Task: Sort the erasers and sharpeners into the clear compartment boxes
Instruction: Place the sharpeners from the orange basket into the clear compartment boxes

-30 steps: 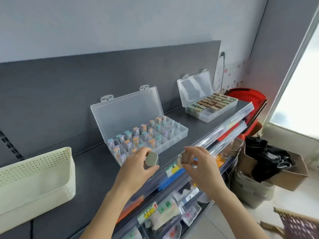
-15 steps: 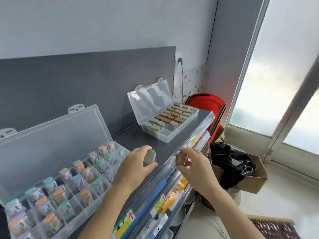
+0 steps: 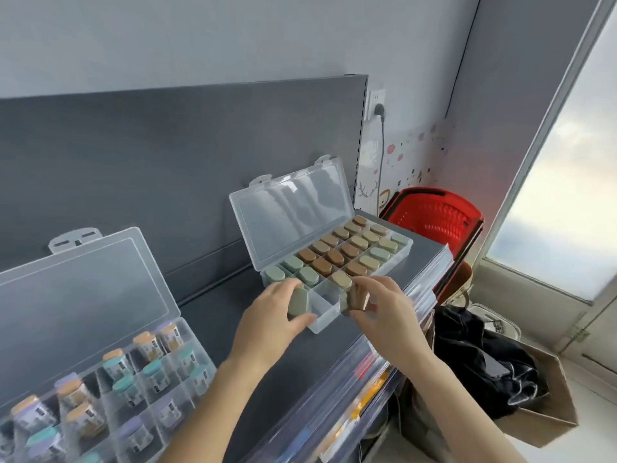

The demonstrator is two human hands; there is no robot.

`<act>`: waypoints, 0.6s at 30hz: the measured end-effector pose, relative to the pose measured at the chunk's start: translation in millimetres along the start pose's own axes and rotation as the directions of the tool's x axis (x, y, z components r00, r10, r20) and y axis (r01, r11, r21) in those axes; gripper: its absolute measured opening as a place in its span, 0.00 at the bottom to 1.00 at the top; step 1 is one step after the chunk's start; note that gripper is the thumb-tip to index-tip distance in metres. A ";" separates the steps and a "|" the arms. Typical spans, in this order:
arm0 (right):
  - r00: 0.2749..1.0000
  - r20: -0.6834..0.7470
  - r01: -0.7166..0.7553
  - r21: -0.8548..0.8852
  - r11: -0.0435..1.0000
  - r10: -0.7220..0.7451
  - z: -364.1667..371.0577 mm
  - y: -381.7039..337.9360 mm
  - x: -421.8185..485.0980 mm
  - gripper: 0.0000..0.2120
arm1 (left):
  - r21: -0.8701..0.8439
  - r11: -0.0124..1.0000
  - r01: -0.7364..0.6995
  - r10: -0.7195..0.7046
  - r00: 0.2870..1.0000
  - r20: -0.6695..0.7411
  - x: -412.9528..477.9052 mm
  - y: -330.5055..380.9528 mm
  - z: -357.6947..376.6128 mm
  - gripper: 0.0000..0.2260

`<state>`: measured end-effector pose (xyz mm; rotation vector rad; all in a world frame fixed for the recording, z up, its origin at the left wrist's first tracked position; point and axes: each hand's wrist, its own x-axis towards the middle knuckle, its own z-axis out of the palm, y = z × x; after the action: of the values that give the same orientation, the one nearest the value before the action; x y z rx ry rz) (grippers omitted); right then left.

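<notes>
Both hands are now reaching the near corner of the eraser box [image 3: 325, 325], having been short of it half a second ago. The left hand [image 3: 267, 319] is pinching a grey-green oval eraser [image 3: 298, 303] there; the right hand [image 3: 387, 315] is gripping a brownish piece [image 3: 354, 300], too blurred to identify, over a front compartment. Green, brown and tan erasers [image 3: 350, 250] are filling rows beyond the hands; the sharpener box [image 3: 83, 295], left of the left forearm, is running off frame.

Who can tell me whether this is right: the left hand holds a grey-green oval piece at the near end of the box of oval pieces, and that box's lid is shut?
One detail is wrong: the head view shows the lid open, standing against the dark back panel. The left hand does hold the grey-green oval piece at the near end of the box.
</notes>
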<state>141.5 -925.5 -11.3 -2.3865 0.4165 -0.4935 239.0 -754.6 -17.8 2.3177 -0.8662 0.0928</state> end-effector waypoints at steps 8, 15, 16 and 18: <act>0.921 0.293 0.268 -0.005 0.963 -0.255 -4.3 42.5 89.2 0.25 | 0.090 0.971 0.220 -0.218 0.975 -0.034 40.0 13.3 37.2 0.26; 0.755 0.491 0.487 0.025 0.873 -0.435 10.4 61.8 127.1 0.26 | 0.119 0.909 0.399 -0.398 0.917 -0.035 43.5 26.1 52.6 0.26; 0.731 0.511 0.508 0.033 0.861 -0.451 13.4 62.8 129.4 0.26 | 0.133 0.902 0.411 -0.410 0.911 -0.036 44.7 26.9 54.9 0.26; 0.686 0.543 0.553 0.045 0.832 -0.485 18.5 64.1 134.1 0.23 | 0.154 0.890 0.430 -0.429 0.902 -0.043 46.4 26.5 59.4 0.28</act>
<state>256.9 -1018.1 -34.7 -2.6124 -0.5266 -0.0087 249.9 -831.4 -36.8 2.6031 -0.3304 -0.0213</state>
